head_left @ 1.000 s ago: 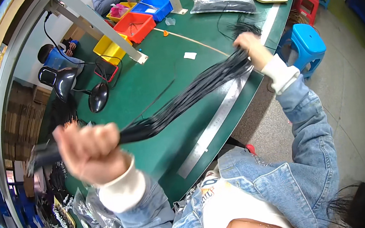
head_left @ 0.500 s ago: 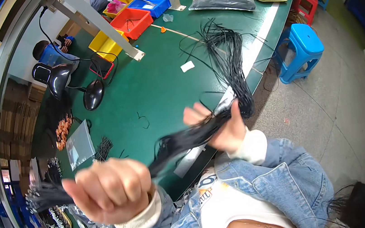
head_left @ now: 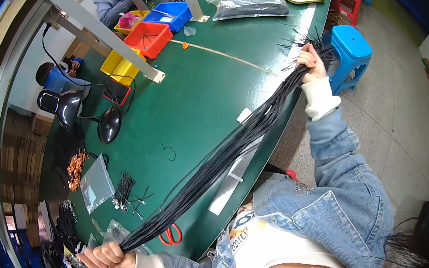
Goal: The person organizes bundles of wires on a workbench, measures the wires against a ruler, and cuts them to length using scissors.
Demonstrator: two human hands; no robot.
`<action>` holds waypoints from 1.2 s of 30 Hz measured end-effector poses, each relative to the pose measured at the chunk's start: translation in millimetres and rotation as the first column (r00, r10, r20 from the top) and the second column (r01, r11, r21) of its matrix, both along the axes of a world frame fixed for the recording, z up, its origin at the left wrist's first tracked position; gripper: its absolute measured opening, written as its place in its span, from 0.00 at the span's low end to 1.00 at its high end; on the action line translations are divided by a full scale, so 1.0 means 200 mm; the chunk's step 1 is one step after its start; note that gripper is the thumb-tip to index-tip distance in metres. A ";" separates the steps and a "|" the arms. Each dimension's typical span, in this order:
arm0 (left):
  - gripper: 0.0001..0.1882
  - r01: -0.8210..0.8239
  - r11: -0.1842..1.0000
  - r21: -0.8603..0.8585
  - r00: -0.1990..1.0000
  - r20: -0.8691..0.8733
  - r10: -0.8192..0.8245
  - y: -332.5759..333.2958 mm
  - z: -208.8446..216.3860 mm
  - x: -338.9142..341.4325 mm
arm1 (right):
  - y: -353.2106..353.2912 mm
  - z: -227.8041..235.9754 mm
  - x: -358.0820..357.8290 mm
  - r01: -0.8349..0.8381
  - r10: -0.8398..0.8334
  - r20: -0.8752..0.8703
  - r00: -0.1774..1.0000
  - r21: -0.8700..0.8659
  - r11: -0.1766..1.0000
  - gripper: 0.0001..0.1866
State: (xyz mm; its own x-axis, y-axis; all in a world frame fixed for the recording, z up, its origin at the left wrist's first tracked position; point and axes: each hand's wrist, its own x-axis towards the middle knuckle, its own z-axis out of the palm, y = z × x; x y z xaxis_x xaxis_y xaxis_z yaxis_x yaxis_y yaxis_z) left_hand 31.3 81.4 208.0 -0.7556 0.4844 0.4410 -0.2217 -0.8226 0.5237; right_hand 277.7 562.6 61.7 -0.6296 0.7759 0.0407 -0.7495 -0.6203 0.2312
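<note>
A long bundle of thin black cables [head_left: 203,175] stretches diagonally across the front of the green table, held nearly straight between my hands. At the lower left, my left hand [head_left: 107,261] is closed in a fist round one end; a short tail of the bundle pokes out past it. My right hand [head_left: 313,63] grips the bundle near its other end at the upper right, and loose cable ends [head_left: 325,52] fan out beyond the fingers. Below the bundle, red-handled scissors [head_left: 170,236] lie near my left forearm, partly covered by the cables.
On the green table [head_left: 205,103] stand a black lamp [head_left: 110,124], a red bin [head_left: 148,39], a blue bin [head_left: 169,14] and a yellow bin [head_left: 123,67]. A short cable pile [head_left: 124,190] lies beside a clear bag [head_left: 96,184]. Right of the table is a blue stool [head_left: 351,45].
My right hand has slid along the bundle to the far right and closed on it. My left hand has moved down. The cables, loose and curled before, are now drawn out straight.
</note>
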 end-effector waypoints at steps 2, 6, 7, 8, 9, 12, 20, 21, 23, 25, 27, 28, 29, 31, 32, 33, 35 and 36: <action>0.23 -0.003 0.999 -0.054 0.999 -0.040 0.001 -0.03 -0.03 -0.04 | 0.10 0.01 0.05 -0.086 0.086 0.004 0.996 0.093 0.992 0.11; 0.22 0.038 0.994 -0.100 0.994 -0.099 -0.048 -0.04 -0.09 -0.09 | 0.25 0.10 0.07 -0.130 0.144 -0.056 0.988 0.211 0.969 0.09; 0.22 0.055 0.990 -0.126 0.996 -0.065 -0.064 -0.04 -0.10 -0.09 | 0.28 0.13 0.06 -0.133 0.153 -0.070 0.986 0.226 0.965 0.08; 0.22 0.068 0.990 -0.127 0.997 -0.011 -0.070 -0.04 -0.11 -0.09 | 0.30 0.16 0.05 -0.133 0.157 -0.083 0.984 0.237 0.962 0.09; 0.23 0.038 0.987 -0.155 0.995 0.093 -0.024 -0.05 -0.11 -0.09 | 0.32 0.20 0.04 -0.107 0.137 -0.115 0.984 0.236 0.966 0.09; 0.24 0.040 0.965 -0.258 0.995 0.101 -0.014 -0.06 -0.10 -0.06 | 0.33 0.32 0.01 -0.105 0.166 -0.237 0.957 0.251 0.962 0.09; 0.16 0.413 0.750 -0.516 0.908 0.170 -0.382 0.26 -0.17 0.08 | -0.29 0.59 -0.48 -0.631 0.252 0.613 0.748 0.541 0.556 0.15; 0.17 0.354 0.754 -0.553 0.935 0.186 -0.303 0.33 -0.19 0.11 | -0.43 0.58 -0.58 -0.687 0.148 0.727 0.670 0.532 0.496 0.14; 0.23 0.288 0.778 -0.558 0.957 0.183 -0.224 0.46 -0.21 0.15 | -0.68 0.56 -0.78 -0.770 -0.068 0.836 0.545 0.530 0.355 0.13; 0.29 0.233 0.821 -0.522 0.972 0.159 -0.176 0.55 -0.22 0.17 | -0.93 0.52 -0.98 -0.562 -0.482 0.567 0.668 0.809 0.172 0.13; 0.30 0.132 0.855 -0.502 0.990 0.112 -0.087 0.59 -0.22 0.19 | -1.07 0.51 -1.06 -0.373 -0.712 0.216 0.668 0.925 -0.070 0.13; 0.29 0.109 0.849 -0.517 0.992 0.116 -0.056 0.60 -0.23 0.19 | -1.12 0.51 -1.07 -0.469 -0.738 0.253 0.626 0.878 -0.097 0.13; 0.29 0.067 0.857 -0.511 0.994 0.107 -0.014 0.61 -0.23 0.19 | -1.17 0.50 -1.06 -0.531 -0.732 0.279 0.621 0.837 -0.132 0.10; 0.27 -0.024 0.796 -0.604 0.992 0.082 0.092 0.61 -0.25 0.18 | -1.23 0.49 -1.02 -0.587 -0.776 0.068 0.627 0.697 -0.413 0.13; 0.26 -0.105 0.809 -0.579 0.986 0.044 0.160 0.61 -0.26 0.18 | -1.25 0.49 -0.99 -0.552 -0.733 0.008 0.680 0.664 -0.505 0.14; 0.27 -0.125 0.816 -0.565 0.986 0.018 0.163 0.61 -0.27 0.18 | -1.26 0.49 -0.99 -0.497 -0.714 -0.068 0.697 0.672 -0.549 0.19; 0.27 -0.149 0.819 -0.553 0.984 -0.006 0.176 0.60 -0.29 0.16 | -1.26 0.50 -0.96 -0.439 -0.682 -0.162 0.714 0.656 -0.615 0.21; 0.28 -0.150 0.811 -0.566 0.987 -0.033 0.159 0.59 -0.30 0.15 | -1.26 0.50 -0.96 -0.406 -0.650 -0.231 0.723 0.619 -0.672 0.22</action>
State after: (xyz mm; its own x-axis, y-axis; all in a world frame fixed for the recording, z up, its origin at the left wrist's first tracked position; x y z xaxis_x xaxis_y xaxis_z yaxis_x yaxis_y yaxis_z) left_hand 60.9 198.9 147.4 -0.8458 0.5211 0.1143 -0.1285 -0.4069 0.9044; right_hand 86.7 311.3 161.5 -0.7933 -0.1262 0.5956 -0.4194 0.8225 -0.3842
